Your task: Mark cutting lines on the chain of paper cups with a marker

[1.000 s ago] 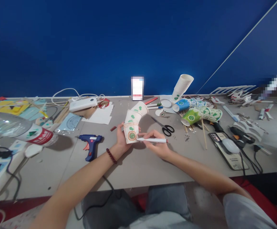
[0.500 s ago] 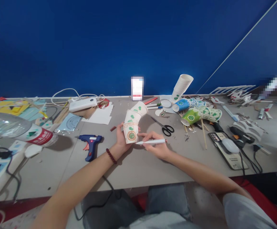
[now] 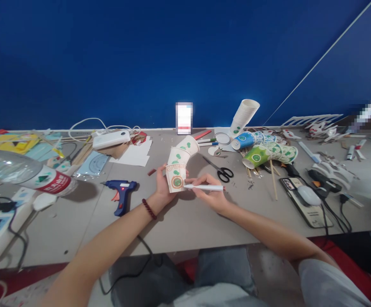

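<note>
My left hand (image 3: 163, 186) is wrapped round the near end of a curved row of joined paper cups (image 3: 178, 158), white with green marks. The nearest cup carries orange line patterns and a round orange ring with a green middle. In my right hand (image 3: 211, 194) is a white marker (image 3: 206, 187), held between thumb and fingers. Its tip points left and sits at the side of the nearest cup, by the ring; whether it touches cannot be made out. Left of my hands lies a blue hot glue gun (image 3: 121, 194), and a dark red marker cap (image 3: 151, 172) is close by.
Black scissors (image 3: 222, 172) lie right of the cups. Beyond are blue cups (image 3: 244, 140), green cups (image 3: 257, 157) and a tall cup stack (image 3: 244, 115). A phone (image 3: 303, 202) is at right, a large bottle (image 3: 28, 172) at left, a lit screen (image 3: 184, 118) against the wall.
The marker's tip has moved up a little along the side of the nearest cup, from near its bottom edge to beside the ring. The cups have shifted very slightly right.
</note>
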The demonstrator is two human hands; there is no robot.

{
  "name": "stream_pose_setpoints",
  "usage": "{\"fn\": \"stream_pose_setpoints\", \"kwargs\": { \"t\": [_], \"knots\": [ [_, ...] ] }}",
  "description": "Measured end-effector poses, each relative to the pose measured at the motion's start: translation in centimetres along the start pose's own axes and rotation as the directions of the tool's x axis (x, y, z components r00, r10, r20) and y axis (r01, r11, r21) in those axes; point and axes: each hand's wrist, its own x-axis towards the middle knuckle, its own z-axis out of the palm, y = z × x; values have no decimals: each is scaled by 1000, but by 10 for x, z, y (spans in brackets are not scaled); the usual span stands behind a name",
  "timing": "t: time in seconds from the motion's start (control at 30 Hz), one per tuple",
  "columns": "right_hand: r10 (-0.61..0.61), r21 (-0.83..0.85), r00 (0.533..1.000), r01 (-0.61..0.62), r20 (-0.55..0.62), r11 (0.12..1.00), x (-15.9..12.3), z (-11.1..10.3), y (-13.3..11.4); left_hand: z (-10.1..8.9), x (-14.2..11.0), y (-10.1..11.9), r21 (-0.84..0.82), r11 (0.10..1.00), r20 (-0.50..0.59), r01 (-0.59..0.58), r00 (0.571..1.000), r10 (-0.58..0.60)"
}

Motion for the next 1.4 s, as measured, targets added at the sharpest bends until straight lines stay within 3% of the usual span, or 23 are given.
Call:
{"fn": "stream_pose_setpoints", "kwargs": {
  "t": [0.43,0.73,0.87,1.1,1.4],
  "knots": [
    [13,-30,998,-11,63,999,-2,-2,0,-1,2,0,-50,998,-3,-28,1000,28],
    [-103,49,992,106,-67,993,1,-3,5,3,-1,-4,50,999,-31,10,999,-8],
    [-164,-58,981,158,-105,986,4,-3,3,-1,2,-9,95,996,-51,-4,999,9],
    [-290,-256,948,250,-133,934,9,-4,-2,-7,1,-12,177,984,28,22,999,-27],
    [-259,-302,957,209,-133,930,8,-4,-2,-5,-1,-11,192,981,85,0,996,-17]
  ]
}}
